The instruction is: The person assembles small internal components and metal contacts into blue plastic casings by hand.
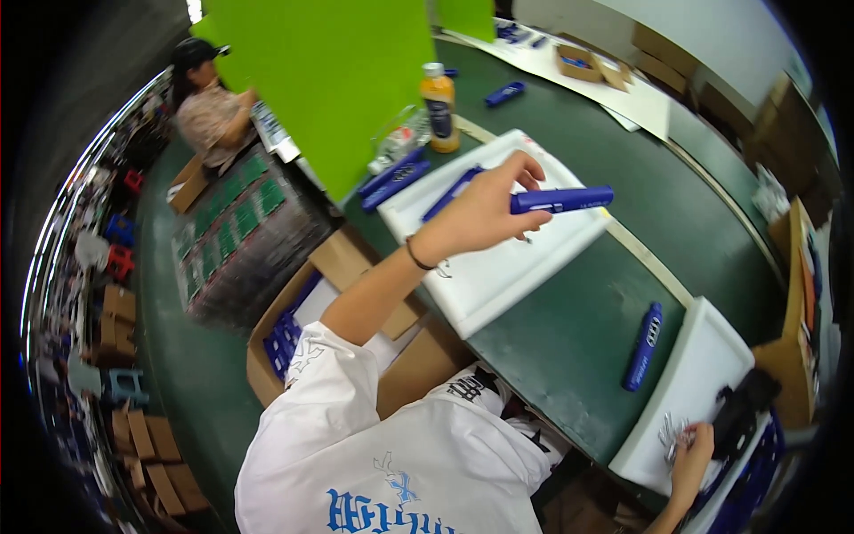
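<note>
My left hand (485, 209) is closed round one end of a dark blue tube (574, 198), which looks like a thick pen-shaped casing. The tube points right, above a white tray (498, 298) in the middle of the table. Another blue tube (454, 193) lies in that tray, partly behind my hand, along with a few small dark bits. At the lower right, my right hand (694, 452) reaches into a second white tray (698, 356), fingertips drawn together at a small heap of shiny metal pieces (669, 434). What they pinch is too small to make out.
One blue tube (644, 347) lies between the trays, others beside the left tray. An orange drink bottle (439, 109) stands by a green partition (329, 80). A carton (267, 356) with blue parts sits at my left. Across the aisle a person (209, 107) works.
</note>
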Motion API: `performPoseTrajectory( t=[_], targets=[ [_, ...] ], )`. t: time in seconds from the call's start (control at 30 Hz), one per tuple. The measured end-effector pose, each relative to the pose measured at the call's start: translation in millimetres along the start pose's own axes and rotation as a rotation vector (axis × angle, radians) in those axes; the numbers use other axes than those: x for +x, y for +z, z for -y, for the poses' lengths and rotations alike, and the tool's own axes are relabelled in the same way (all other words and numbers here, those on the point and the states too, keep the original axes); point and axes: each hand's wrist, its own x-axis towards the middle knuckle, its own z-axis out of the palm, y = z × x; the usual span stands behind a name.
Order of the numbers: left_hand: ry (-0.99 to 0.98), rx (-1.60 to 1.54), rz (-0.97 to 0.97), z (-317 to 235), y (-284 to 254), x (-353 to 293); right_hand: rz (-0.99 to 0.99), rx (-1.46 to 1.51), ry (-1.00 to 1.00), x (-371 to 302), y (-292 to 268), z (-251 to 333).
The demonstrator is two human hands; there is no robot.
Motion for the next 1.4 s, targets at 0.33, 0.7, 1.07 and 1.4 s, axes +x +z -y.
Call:
performPoseTrajectory(
  t=[0.33, 0.7, 1.07, 1.4],
  targets=[
    [-0.058, -1.105, 0.279, 27, 54, 61, -0.541, 0.22, 0.036, 42, -34, 47],
    [-0.557, -1.099, 0.435, 43, 205, 67, -0.068, 0.969, -0.396, 156, 29, 178],
    [-0.538, -0.799, 0.616, 49, 202, 62, 0.194, 1.385, -0.119, 167, 52, 163],
    [-0.57, -0.779, 0.652, 56, 201, 53, 0.06, 1.132, -0.232, 163, 55, 149]
  ],
)
